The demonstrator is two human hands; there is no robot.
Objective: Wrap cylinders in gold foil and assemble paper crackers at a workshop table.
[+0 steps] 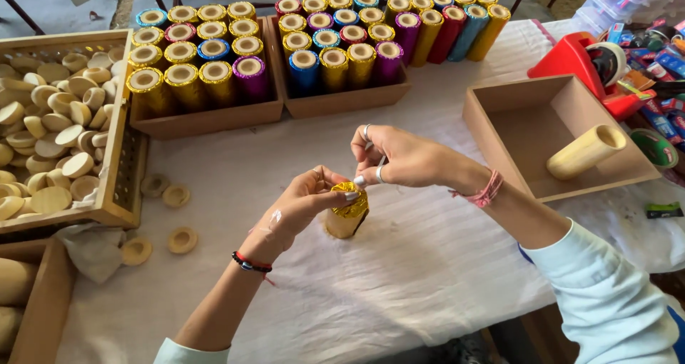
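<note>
White cloth [399,278] covers the worktable seen from the head camera, wrinkled and crowded along its edges. At the middle of it, the left hand [300,207] cradles a small tube [347,210], upright with a slight tilt, its gold foil wrap crinkled over the top end. The left fingers curl around the tube's side, thumb and fingertips pinching the foil near the rim. The right hand [399,157] hovers just above, its thumb and forefinger pressed together on a bit of foil at the top edge while the other fingers, two of them ringed, fan loosely outward.

The tube looks light and stiff, likely a hollow roll, so a grip around the barrel seems safe; the foil is thin and would tear or crease easily, so it looks best handled at its folded edge with the fingertips.

Behind the hands, two shallow wooden boxes [214,118] hold upright wrapped tubes [335,61] in gold, blue, red and purple. To the left, a wooden crate [118,185] is heaped with pale round caps [50,135], and a few lie loose on the cloth beside it. To the right, an open box [499,107] holds one bare cream tube [585,152], with a red tape dispenser [578,61] beyond it.
</note>
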